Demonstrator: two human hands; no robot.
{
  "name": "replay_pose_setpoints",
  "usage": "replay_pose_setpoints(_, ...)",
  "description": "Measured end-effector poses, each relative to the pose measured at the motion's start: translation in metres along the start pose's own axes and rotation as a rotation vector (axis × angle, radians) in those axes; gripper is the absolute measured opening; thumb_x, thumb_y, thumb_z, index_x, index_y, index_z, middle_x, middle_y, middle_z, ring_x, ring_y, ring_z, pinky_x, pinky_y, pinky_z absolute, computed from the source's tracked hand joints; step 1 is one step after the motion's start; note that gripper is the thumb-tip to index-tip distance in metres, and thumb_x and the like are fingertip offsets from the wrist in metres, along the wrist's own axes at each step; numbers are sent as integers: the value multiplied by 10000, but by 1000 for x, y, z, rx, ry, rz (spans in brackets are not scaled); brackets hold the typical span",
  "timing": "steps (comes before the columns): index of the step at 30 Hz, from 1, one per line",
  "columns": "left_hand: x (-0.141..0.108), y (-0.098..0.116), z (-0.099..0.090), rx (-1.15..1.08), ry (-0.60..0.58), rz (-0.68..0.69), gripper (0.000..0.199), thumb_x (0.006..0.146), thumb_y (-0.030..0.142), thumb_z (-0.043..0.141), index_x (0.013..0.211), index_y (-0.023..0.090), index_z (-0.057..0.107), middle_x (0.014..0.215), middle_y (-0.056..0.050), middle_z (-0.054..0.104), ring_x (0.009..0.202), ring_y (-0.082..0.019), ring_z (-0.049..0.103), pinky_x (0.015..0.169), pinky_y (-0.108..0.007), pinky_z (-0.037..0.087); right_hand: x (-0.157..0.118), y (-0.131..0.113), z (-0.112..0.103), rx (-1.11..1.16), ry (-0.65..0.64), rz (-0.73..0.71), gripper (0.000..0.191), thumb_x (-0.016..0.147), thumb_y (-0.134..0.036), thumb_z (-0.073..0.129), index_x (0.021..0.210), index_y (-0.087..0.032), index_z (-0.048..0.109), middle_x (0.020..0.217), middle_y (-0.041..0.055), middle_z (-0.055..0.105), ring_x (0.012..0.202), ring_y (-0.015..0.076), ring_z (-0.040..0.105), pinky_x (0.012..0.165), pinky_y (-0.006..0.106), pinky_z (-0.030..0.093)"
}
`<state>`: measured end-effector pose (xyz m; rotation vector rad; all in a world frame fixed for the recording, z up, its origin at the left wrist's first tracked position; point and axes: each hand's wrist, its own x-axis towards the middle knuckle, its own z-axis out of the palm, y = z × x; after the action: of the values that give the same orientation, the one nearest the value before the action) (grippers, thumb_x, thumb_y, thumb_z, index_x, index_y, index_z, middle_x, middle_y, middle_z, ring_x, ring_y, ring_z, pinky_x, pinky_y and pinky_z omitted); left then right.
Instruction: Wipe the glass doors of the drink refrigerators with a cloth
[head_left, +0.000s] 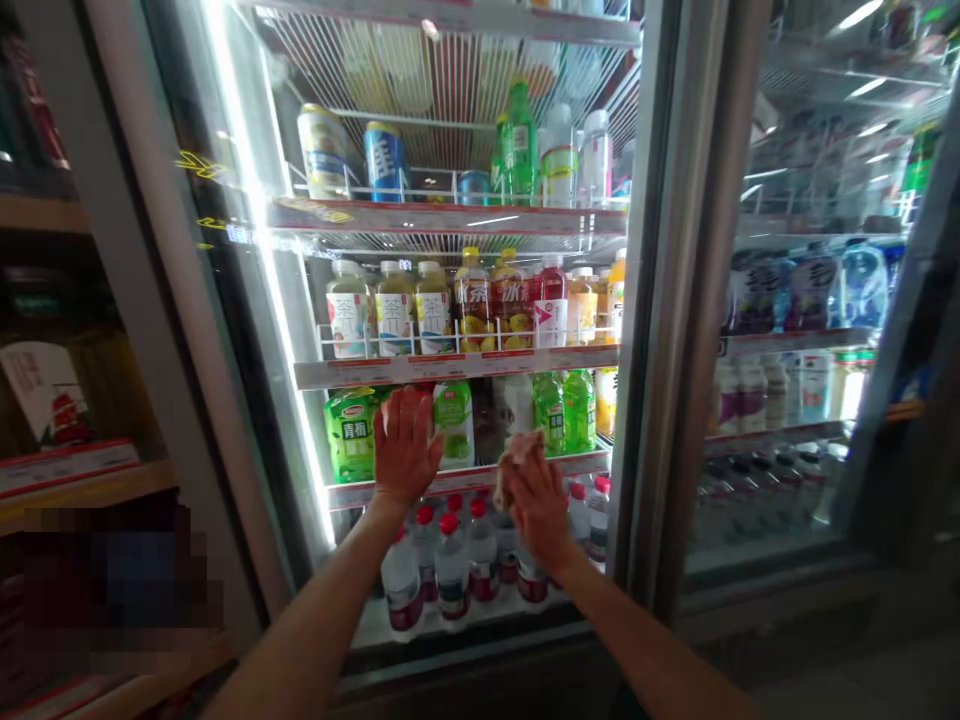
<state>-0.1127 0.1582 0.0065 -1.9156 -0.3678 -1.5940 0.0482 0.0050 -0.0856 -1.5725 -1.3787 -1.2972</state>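
Observation:
My left hand lies flat with its fingers stretched upward against the glass door of a drinks fridge. Green drink packs show behind the glass beside it. To the right, my right hand presses a crumpled, pale pinkish-brown cloth to the same door. Its fingers lie over the cloth and cover part of it. Red-capped water bottles stand on the bottom shelf below both hands, partly hidden by my forearms.
Bottled teas fill the shelf above my hands, with cans and a green bottle higher up. A metal door frame runs down the right, beside another stocked fridge. Wooden shelves with goods stand at the left.

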Motion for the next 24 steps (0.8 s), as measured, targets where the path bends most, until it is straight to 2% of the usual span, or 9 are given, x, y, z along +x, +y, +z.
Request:
replay_pose_setpoints(2,0,0,0,-3,3,-2,648,871,310,444,1434,146,169,1486,-148,190,1394,-248,77,1125,-464,97,-5,-16,6,11,-57,-98,530,786,-153,447,1310,-230,454,1404,88,404,1369,264,214,1087,495,203)
replay_pose_setpoints(3,0,-1,0,-5,1,-3,647,871,312,443,1434,149,170,1485,-148,192,1394,-247,77,1125,-464,98,-9,-14,5,3,-69,-97,522,789,-152,450,1305,-232,459,1391,88,421,1367,257,222,1089,487,202)
replay_pose_setpoints(8,0,0,0,-5,-5,-7,652,868,320,446,1433,148,172,1483,-150,192,1393,-244,73,1126,-465,95,-17,58,-17,-115,85,231,558,835,-179,410,1386,-202,331,1425,157,344,1329,306,291,1018,540,297)
replay_pose_setpoints(10,-1,1,1,-4,-4,-12,650,867,323,448,1432,144,179,1484,-150,190,1393,-246,74,1127,-466,91,-16,73,-21,-120,154,333,590,846,-185,392,1419,-198,252,1459,174,269,1326,319,289,994,550,332)
replay_pose_setpoints(12,-1,1,1,-6,-8,-21,645,868,319,448,1430,142,185,1482,-150,196,1393,-245,73,1128,-469,91,-16,62,-18,-78,150,309,609,847,-176,385,1430,-213,214,1478,163,228,1337,320,267,983,542,358)
replay_pose_setpoints(16,-2,0,1,-23,-42,-41,627,871,315,438,1428,152,199,1479,-147,207,1391,-247,77,1123,-489,105,-21,-6,2,5,-5,71,593,813,-131,409,1392,-222,322,1444,122,323,1368,311,203,1021,529,325)
replay_pose_setpoints(18,-3,-1,1,-36,-60,-60,615,874,325,427,1425,159,210,1480,-143,206,1391,-250,81,1121,-503,104,-21,-28,9,23,-61,-15,591,789,-113,424,1368,-224,373,1409,102,393,1378,286,186,1057,510,277)
replay_pose_setpoints(21,-4,-2,2,-57,-79,-69,608,874,335,425,1420,154,228,1482,-141,198,1391,-249,60,1124,-508,88,-15,-19,7,18,-56,5,593,795,-127,426,1375,-232,362,1417,100,385,1374,262,209,1078,497,236)
replay_pose_setpoints(24,-5,-1,2,-78,-85,-70,602,871,339,436,1410,140,257,1480,-144,199,1392,-247,50,1129,-497,66,-3,18,-4,-42,58,215,589,827,-163,400,1404,-220,300,1465,133,285,1358,295,239,1044,539,258)
